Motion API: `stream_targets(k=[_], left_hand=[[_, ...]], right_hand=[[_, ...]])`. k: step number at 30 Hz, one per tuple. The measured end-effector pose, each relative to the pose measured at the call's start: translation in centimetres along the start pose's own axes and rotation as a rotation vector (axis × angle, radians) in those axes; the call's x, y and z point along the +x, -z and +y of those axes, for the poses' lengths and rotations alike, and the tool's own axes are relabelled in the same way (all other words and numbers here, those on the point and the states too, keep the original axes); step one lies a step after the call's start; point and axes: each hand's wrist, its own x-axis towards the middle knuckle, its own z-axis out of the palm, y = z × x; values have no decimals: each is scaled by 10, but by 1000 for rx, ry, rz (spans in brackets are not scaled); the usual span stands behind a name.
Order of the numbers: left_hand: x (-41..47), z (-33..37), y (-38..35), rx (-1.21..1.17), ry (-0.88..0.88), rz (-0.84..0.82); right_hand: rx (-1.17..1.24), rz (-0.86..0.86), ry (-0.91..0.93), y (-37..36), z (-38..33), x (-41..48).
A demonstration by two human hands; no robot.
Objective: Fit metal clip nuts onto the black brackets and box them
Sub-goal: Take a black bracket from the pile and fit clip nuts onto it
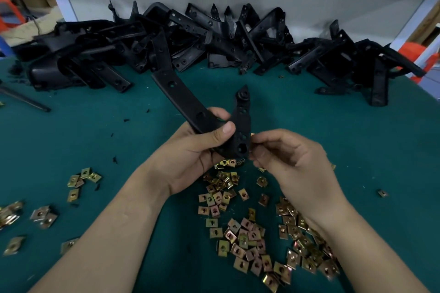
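Black bracket [214, 119] held up off the table, V-shaped, one arm running up and away, the other ending just beside the right grip; left hand [190, 150] is clamped round the bend of it, thumb on top, fingers behind; right hand [292, 162] pinched at the bracket's lower edge, fingertips [256, 144] touching it near the big hole; a sliver of yellow at the fingertips looks like a clip nut [252, 135], mostly hidden, so what the right grip holds is a guess; step judged: pushing a nut onto the edge, seating not visible.

Straight below both grips, loose clip nuts [238, 240] scattered on the green table [119, 126]; smaller bunches [81, 179] off beyond the left forearm; pile of brackets [214, 40] well beyond the grips along the back wall; no box in view.

Risks: nut goes on skewed or misses the hole, since the fingers cover the edge and it can't be checked; pinch slips and the nut drops into the heap below; left grip sits at the bend only, so the long arm could twist under the push.
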Motion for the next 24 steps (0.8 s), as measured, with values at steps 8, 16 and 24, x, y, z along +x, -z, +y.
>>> stream_targets(k=[8,16,24], left_hand=[[0,1,-4,-9,11,29],[0,-1,-1,-4,15,8],[0,-1,-1,15,5,-17]], right_hand=[[337,40,-120,0,-6,0],[606,55,-255,0,-9,3],[727,63,-313,-6,-11,0]])
